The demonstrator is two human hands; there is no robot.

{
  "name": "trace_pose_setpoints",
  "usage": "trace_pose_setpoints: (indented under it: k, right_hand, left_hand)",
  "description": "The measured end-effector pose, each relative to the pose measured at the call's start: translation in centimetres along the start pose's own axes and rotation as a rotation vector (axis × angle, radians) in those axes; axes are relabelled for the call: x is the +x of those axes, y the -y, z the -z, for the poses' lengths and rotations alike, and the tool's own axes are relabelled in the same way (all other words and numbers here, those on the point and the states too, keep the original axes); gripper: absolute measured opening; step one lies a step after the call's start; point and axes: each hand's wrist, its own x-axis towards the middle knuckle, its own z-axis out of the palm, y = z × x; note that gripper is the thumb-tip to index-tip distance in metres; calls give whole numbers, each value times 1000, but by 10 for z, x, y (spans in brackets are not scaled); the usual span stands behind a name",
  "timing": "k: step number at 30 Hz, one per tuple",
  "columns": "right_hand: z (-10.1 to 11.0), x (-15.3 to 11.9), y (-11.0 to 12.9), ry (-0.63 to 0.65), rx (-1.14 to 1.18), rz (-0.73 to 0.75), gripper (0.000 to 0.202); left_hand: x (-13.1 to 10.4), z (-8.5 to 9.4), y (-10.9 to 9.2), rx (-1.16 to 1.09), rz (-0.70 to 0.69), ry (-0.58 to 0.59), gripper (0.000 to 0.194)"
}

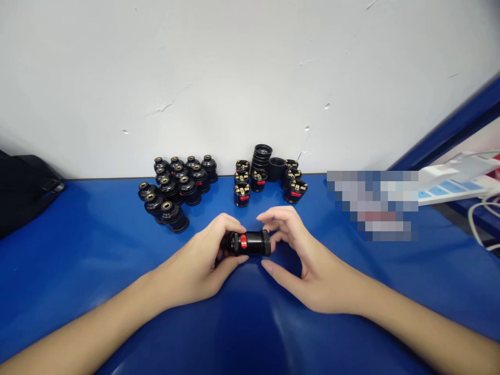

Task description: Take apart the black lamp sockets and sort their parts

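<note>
A black cylindrical socket with a red tab lies sideways between my hands, above the blue table. My left hand grips its narrow left end, thumb below and fingers above and behind. Around the wide right end, my right hand is curved with thumb and fingers apart; its fingertips are close to the rim, and whether they touch it I cannot tell.
Several assembled black sockets stand at the back left. Several socket cores with brass contacts, stacked black rings and a black cap stand near the wall. A dark bag is far left, a white power strip right.
</note>
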Motion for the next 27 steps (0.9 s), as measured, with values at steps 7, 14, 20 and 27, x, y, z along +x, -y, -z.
trace_pose_setpoints:
  k: [7, 14, 20, 27]
  right_hand:
    - [2, 1, 0, 20, 20, -18, 43]
    - [3, 1, -1, 22, 27, -40, 35]
    - [3, 0, 0, 46, -1, 1, 45]
    - [1, 4, -5, -27, 185, -14, 33]
  left_hand:
    - [0, 0, 0, -1, 4, -1, 31]
    - [0, 0, 0, -1, -7, 0, 30]
    - [-1, 0, 0, 2, 3, 0, 30]
    - [0, 0, 1, 12, 4, -3, 30]
